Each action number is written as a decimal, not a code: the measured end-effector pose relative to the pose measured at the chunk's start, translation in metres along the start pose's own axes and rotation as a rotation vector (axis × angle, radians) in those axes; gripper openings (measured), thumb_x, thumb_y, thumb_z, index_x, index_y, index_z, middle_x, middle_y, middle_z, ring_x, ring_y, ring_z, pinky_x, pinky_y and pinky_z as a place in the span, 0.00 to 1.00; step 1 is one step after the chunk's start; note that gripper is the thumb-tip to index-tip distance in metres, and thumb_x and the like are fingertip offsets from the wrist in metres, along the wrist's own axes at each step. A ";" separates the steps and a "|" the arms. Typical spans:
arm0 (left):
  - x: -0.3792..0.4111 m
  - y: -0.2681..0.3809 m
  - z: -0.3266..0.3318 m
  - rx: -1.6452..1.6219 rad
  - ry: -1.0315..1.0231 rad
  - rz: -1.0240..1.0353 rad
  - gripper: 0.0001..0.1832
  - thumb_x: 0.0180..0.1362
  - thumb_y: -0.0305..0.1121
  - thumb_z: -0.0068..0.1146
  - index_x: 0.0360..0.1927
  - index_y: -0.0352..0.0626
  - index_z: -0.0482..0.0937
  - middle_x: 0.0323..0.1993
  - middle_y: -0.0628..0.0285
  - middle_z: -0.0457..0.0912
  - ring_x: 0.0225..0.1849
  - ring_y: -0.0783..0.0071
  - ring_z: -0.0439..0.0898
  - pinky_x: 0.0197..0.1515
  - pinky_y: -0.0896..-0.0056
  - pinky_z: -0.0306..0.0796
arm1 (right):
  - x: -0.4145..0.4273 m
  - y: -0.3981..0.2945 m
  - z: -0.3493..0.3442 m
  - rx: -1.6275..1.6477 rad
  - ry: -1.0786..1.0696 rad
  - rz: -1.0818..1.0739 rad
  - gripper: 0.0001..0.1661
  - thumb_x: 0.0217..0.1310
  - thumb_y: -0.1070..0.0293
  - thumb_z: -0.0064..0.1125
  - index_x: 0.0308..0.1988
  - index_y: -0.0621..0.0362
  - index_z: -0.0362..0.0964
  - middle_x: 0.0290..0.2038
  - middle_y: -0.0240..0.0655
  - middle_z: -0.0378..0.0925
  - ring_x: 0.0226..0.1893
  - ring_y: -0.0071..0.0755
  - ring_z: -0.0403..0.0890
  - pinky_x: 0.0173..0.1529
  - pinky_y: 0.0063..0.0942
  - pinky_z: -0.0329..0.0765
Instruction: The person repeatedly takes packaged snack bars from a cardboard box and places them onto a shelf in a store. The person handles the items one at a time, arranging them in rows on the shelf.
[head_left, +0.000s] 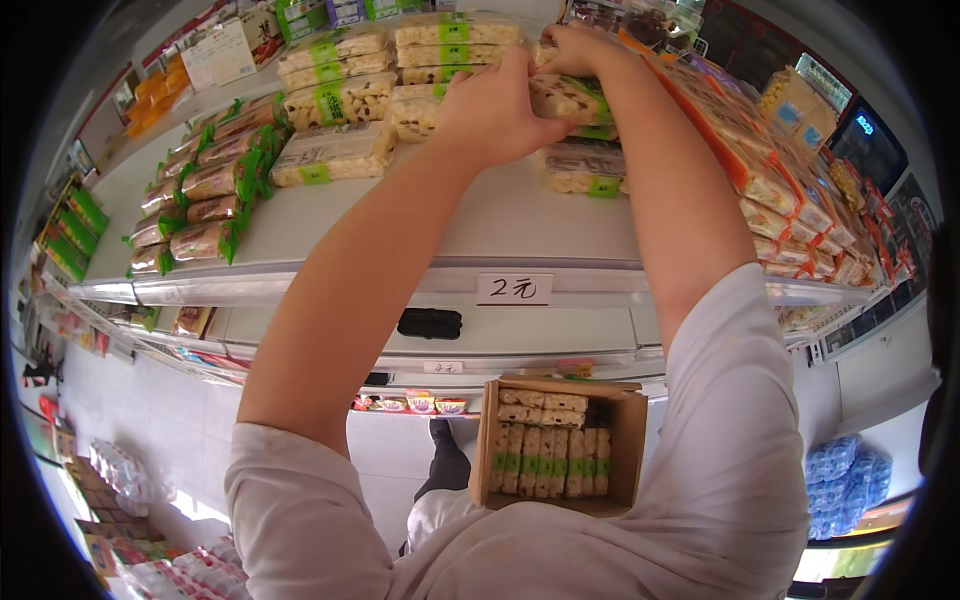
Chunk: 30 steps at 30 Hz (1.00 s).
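My left hand (487, 109) spans the left end of a clear-wrapped sachima packet (566, 99) with a green band, thumb at its front and fingers behind. This packet tops a short stack, over another sachima packet (583, 166) lying on the white shelf. My right hand (583, 49) reaches in behind, its fingers curled on a packet end (544, 52), partly hidden. Left of my hands rise more stacked sachima packets (337, 103). Below, against my body, an open cardboard box (486, 450) holds several banded packets (551, 461), most on edge and a few flat.
Green-ended wrapped rolls (214, 180) are piled at the left of the shelf. Orange-edged packets (780, 180) stack high beside my right arm. A price card (515, 289) hangs on the shelf's front rail. On the lower shelf sits a black tray-like object (430, 323). Blue-wrapped bottles (847, 487) stand on the floor.
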<state>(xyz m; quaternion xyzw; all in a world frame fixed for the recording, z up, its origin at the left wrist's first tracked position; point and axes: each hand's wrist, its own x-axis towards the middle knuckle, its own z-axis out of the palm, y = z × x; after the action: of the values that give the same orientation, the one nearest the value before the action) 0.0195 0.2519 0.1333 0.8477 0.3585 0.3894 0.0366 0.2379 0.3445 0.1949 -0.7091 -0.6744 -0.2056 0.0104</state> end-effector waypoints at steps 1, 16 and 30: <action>0.001 0.002 0.000 0.004 -0.003 -0.001 0.44 0.50 0.65 0.76 0.58 0.44 0.71 0.42 0.53 0.88 0.49 0.51 0.87 0.58 0.53 0.73 | 0.003 0.003 0.003 -0.017 0.000 -0.004 0.57 0.51 0.33 0.74 0.75 0.40 0.66 0.71 0.43 0.72 0.69 0.52 0.75 0.71 0.50 0.75; 0.001 -0.004 -0.001 -0.051 -0.004 -0.001 0.45 0.50 0.65 0.77 0.59 0.43 0.70 0.45 0.51 0.87 0.50 0.50 0.87 0.55 0.53 0.77 | -0.059 -0.014 -0.079 -0.060 -0.019 -0.114 0.20 0.59 0.73 0.64 0.53 0.57 0.80 0.51 0.49 0.86 0.51 0.56 0.87 0.51 0.48 0.85; 0.006 -0.004 0.003 -0.033 -0.048 0.009 0.64 0.48 0.72 0.73 0.79 0.45 0.57 0.53 0.49 0.88 0.57 0.50 0.86 0.66 0.51 0.71 | -0.167 -0.032 -0.064 0.245 0.103 -0.115 0.35 0.54 0.78 0.60 0.64 0.65 0.70 0.63 0.53 0.78 0.65 0.58 0.77 0.67 0.50 0.76</action>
<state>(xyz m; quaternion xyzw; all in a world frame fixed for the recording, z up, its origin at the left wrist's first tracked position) 0.0213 0.2592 0.1335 0.8576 0.3472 0.3751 0.0573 0.1882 0.1694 0.1939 -0.6514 -0.7324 -0.1580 0.1196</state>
